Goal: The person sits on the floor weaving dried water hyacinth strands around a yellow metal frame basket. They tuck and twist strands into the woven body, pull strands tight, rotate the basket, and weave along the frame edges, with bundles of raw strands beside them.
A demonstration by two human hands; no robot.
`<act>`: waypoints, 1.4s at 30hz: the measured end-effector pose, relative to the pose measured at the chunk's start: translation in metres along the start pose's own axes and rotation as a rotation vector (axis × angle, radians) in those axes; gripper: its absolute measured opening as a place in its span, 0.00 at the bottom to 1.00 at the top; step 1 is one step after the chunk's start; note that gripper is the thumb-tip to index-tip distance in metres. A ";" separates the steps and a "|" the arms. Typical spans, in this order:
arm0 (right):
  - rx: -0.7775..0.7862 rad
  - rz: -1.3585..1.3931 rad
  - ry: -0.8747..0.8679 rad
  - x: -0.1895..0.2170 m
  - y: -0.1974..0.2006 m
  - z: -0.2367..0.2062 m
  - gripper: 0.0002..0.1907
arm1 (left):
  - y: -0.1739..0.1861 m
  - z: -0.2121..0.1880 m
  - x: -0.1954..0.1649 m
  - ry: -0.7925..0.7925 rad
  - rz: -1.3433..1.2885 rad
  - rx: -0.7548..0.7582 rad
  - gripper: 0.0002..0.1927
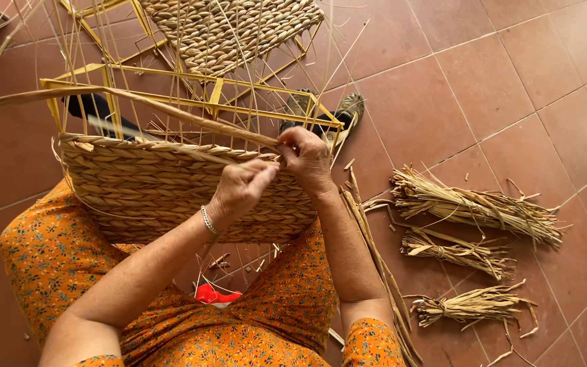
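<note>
Two hands [276, 173], one basket [171, 194], three bundles [473, 207]

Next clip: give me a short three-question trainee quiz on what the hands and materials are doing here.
1. True or false: both hands meet at the top edge of the woven basket.
2. Which hand wears the bracelet? A) left hand B) right hand C) neither
3. Fill in: the loose bundles of dried straw lie on the tiled floor to the person's ____ side.

Key
1. True. The left hand and the right hand pinch a long flat strand at the rim, by the yellow wire frame.
2. A.
3. Right.
</note>
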State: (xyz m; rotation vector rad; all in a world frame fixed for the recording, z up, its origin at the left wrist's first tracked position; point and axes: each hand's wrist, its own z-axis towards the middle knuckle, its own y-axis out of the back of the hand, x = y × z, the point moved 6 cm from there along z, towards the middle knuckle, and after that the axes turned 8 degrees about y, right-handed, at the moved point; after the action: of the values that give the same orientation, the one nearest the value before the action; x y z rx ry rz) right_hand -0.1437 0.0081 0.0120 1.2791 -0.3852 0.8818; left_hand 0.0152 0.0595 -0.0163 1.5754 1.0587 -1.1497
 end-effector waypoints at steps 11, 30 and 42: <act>0.000 -0.164 0.234 0.017 -0.002 -0.005 0.05 | 0.055 -0.006 -0.041 -0.646 1.194 -0.425 0.05; -0.118 -0.271 0.494 0.028 -0.031 -0.009 0.09 | 0.018 -0.001 0.038 -0.188 1.338 -0.049 0.04; 0.024 -0.094 0.329 0.036 -0.018 -0.003 0.06 | 0.046 -0.032 -0.091 -0.959 1.231 -0.822 0.04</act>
State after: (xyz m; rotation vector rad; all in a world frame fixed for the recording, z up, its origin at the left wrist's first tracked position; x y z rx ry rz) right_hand -0.1085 0.0234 0.0239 1.1392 -0.0546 0.9989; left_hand 0.0475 0.0672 0.0857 0.5699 -0.1854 -0.3434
